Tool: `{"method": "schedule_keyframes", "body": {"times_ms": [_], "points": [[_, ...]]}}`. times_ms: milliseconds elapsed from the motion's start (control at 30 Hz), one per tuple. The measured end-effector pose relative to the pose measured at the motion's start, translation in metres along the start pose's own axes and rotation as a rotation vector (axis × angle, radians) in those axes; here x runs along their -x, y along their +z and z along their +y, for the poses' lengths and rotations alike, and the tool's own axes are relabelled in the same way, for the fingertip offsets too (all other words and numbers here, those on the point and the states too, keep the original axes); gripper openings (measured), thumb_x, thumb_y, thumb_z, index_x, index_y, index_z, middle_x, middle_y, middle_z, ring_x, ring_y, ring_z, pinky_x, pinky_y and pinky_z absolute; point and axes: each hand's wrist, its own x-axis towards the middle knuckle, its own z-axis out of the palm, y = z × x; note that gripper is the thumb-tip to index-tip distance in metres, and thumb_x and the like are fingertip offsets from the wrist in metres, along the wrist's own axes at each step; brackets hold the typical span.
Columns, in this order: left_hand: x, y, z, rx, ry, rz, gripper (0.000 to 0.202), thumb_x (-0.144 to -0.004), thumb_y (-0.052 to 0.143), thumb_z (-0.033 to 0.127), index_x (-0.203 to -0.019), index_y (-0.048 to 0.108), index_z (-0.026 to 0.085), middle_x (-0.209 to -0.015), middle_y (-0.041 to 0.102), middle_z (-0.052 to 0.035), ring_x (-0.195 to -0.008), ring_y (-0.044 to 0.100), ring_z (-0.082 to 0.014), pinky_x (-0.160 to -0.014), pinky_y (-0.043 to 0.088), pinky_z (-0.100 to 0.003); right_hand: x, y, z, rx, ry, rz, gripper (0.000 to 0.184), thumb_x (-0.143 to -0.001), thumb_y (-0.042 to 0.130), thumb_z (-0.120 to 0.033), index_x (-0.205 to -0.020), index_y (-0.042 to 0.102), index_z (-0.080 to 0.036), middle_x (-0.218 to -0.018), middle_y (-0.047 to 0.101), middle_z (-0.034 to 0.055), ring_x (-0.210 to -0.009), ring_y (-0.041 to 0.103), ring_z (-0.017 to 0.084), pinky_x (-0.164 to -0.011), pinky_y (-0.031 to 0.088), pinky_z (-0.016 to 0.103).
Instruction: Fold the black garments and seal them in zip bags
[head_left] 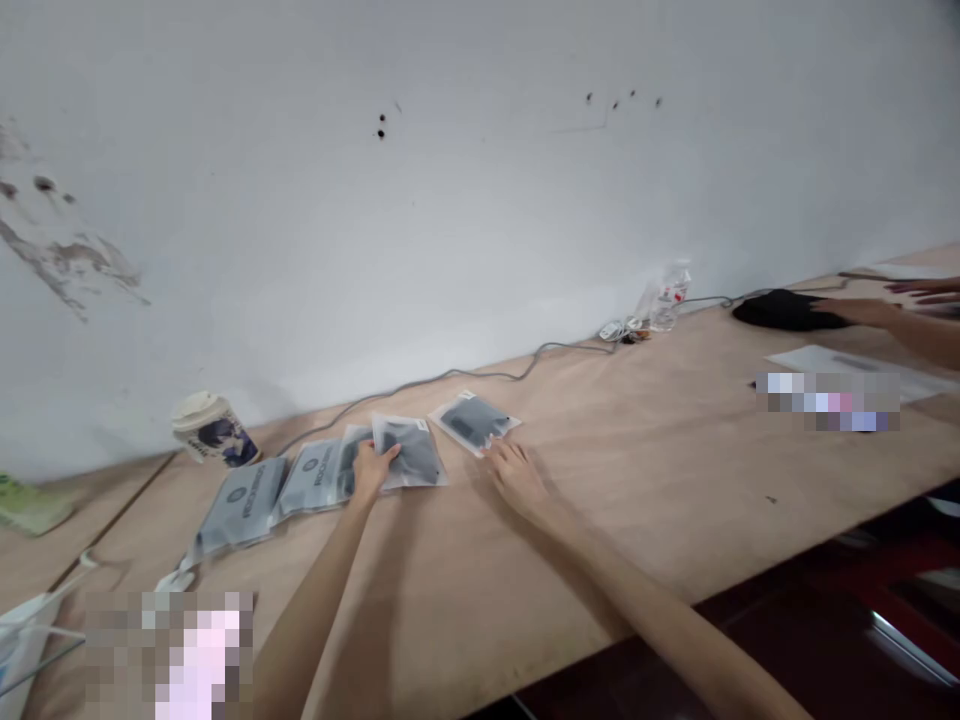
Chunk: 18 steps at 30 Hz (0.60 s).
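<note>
My left hand (372, 468) grips the left edge of a frosted plastic packet (417, 455), thumb on top. Dark, flat, folded contents show through it, and a small white label sits at its top corner. To the right lies a similar packet (474, 422) on the table. My right hand (517, 476) rests at that packet's near edge, fingers stretched out and fingertips touching it. Left of my left hand lie more packets in an overlapping row, among them one with printed lettering (313, 476) and another printed packet (241, 500) at the end.
A patterned paper cup (214, 428) stands by the wall. A grey cable (450, 374) runs along the wall to a plastic bottle (670, 297). At right, another person's hand (862, 312) touches a black cloth-like item (784, 310) near a white sheet (825, 362). Two patches are pixelated.
</note>
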Motion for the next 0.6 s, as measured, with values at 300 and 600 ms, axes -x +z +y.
{"method": "schedule_keyframes", "body": {"times_ms": [300,600], "points": [[0.051,-0.009,0.014,-0.181,0.499,0.189,0.028,-0.082,0.053,0.029,-0.104,0.057,0.013,-0.122,0.051,-0.0194,-0.118,0.048,-0.0315,-0.097,0.038,-0.045,-0.043,0.039,0.013,0.081,-0.139,0.039,0.023,-0.087,0.049,-0.008,-0.099,0.068,-0.015,-0.117,0.064,0.0112,-0.110,0.055,0.023,-0.096,0.040,0.038],[0.137,0.021,0.002,0.454,-0.054,-0.592,0.038,-0.079,0.050,0.054,-0.075,0.059,0.017,-0.067,0.061,-0.0033,-0.054,0.059,-0.0151,-0.049,0.044,-0.025,0.002,-0.007,-0.035,-0.015,-0.146,0.050,0.018,-0.089,0.049,-0.014,-0.096,0.066,-0.017,-0.084,0.068,0.0073,-0.083,0.061,0.020,-0.074,0.049,0.032]]}}
